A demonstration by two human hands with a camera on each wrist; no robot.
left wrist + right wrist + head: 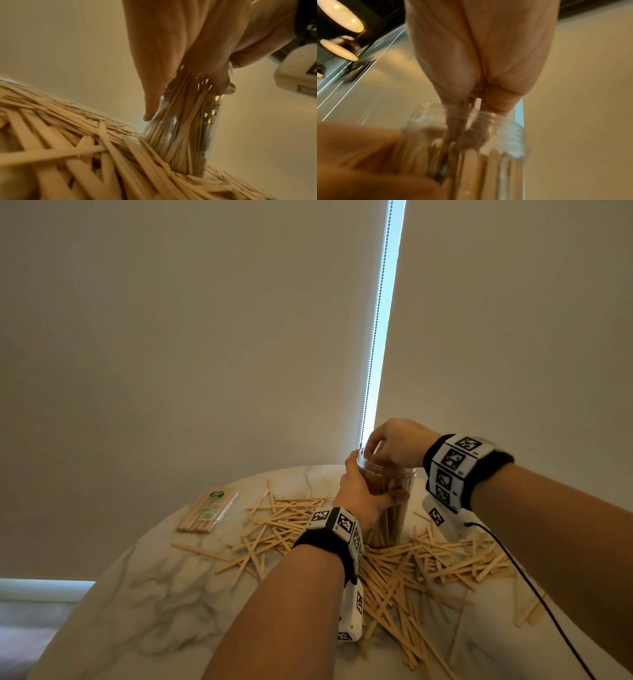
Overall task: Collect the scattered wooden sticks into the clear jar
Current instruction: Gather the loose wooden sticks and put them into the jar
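Observation:
The clear jar [387,525] stands upright on the marble table [154,594], packed with upright wooden sticks. My left hand [371,484] grips its upper half, thumb near the rim and fingers wrapped round the far side. In the left wrist view my left hand [188,101] holds the jar [185,142]. My right hand [376,451] is over the mouth with its bunched fingertips dipped inside. In the blurred right wrist view, stick ends show between the pinching fingers of my right hand [476,105], above the jar rim [505,135]. Scattered wooden sticks [404,570] lie all around the jar's base.
A wrapped pack of sticks [207,510] lies at the table's back left. A black cable [534,587] runs from my right wrist across the sticks on the right. A loose pile of sticks [68,148] is heaped against the jar's near side. A blind hangs behind the table.

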